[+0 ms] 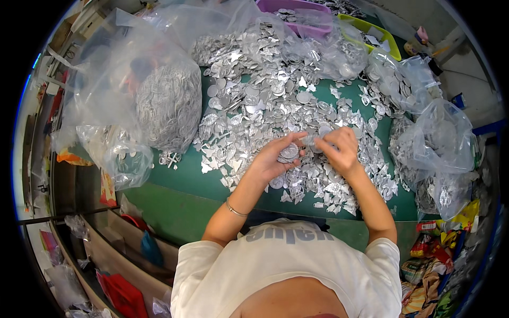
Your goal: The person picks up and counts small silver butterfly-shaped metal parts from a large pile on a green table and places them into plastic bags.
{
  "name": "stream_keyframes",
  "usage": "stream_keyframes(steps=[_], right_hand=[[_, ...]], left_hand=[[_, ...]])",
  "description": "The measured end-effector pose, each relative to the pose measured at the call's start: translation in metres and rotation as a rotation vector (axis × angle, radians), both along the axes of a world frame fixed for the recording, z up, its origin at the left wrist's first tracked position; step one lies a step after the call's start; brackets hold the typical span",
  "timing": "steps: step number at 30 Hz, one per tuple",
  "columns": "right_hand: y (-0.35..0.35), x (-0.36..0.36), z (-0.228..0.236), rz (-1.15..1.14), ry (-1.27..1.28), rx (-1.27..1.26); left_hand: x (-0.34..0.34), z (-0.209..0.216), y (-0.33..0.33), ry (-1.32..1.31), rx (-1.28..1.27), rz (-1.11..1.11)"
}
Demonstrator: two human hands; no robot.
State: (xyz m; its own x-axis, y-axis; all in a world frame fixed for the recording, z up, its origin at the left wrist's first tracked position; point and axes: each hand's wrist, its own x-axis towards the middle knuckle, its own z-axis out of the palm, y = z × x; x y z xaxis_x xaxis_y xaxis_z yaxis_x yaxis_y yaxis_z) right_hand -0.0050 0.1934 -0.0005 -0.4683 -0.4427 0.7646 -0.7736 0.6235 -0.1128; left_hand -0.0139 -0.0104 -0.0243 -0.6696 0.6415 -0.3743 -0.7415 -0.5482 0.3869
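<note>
My left hand (275, 157) is cupped around several round silver metal discs (288, 153), palm turned up. Close beside it, my right hand (340, 148) has its fingers closed in a pinch, near the left fingertips. Something pale and shiny lies between the two hands, too small and blurred to name. Below and around both hands spreads a heap of loose flat silver metal pieces (275, 114), some round, others in varied cut shapes. The heap rests on a green tabletop (183, 177).
A large clear bag of metal pieces (168, 106) stands at the left. More filled bags (435, 143) line the right side. At the back are a purple bin (318, 24) and a yellow-green bin (393, 45). Open drawers (138, 244) lie at lower left, colourful packets (424, 254) at lower right.
</note>
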Motion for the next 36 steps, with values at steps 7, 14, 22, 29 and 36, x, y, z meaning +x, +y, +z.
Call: stream_keyframes(steps=[7,14,22,29,36], right_hand=[[0.003,0.024,-0.011,0.013,-0.128,-0.193],[-0.014,0.041,-0.002,-0.055,-0.643,-0.597],[-0.017,0.030,0.003,0.048,-1.263,-0.887],[0.003,-0.128,0.079,0.116,-1.231,-0.853],[0.010,-0.235,0.098,-0.088,-1.039,-0.807]], left_hand=[[0.020,0.025,0.006,0.235,-0.212,0.001],[0.027,0.026,0.011,0.461,-0.314,0.133],[0.031,0.018,0.011,0.521,-0.443,0.206],[0.038,0.005,-0.009,0.312,-0.337,0.321],[0.038,0.002,-0.007,0.305,-0.351,0.283]])
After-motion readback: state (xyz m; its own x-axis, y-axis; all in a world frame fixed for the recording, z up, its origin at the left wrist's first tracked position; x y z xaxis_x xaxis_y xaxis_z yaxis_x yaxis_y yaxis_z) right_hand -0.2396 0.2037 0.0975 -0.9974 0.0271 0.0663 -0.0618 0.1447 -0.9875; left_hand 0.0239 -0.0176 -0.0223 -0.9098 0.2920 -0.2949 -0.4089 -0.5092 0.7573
